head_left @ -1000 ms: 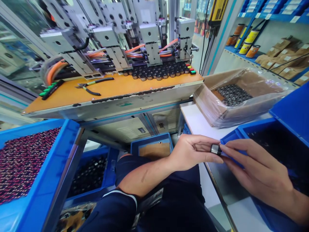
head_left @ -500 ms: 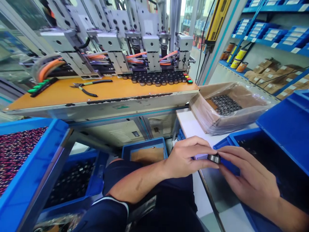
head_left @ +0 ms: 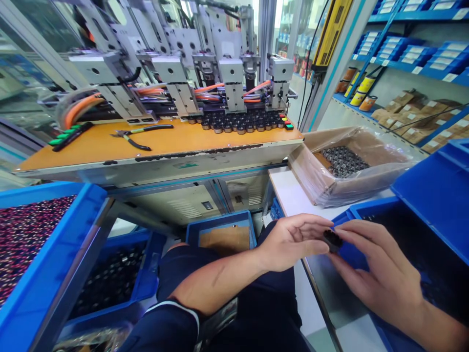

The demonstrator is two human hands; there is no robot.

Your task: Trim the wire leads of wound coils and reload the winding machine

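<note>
Before the orange bench [head_left: 198,137], the left hand [head_left: 287,243] and right hand [head_left: 383,266] pinch a round part [head_left: 333,239], its dark face now tipped into view, apparently mid-turn.

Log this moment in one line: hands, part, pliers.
left hand: on small dark part | right hand: on same part | pliers: on orange worktop

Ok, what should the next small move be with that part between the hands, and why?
Probably firm up the hold of the right hand on the small dark part before easing off the left hand: both hands meet at it, and nothing else appears to support it.
</note>
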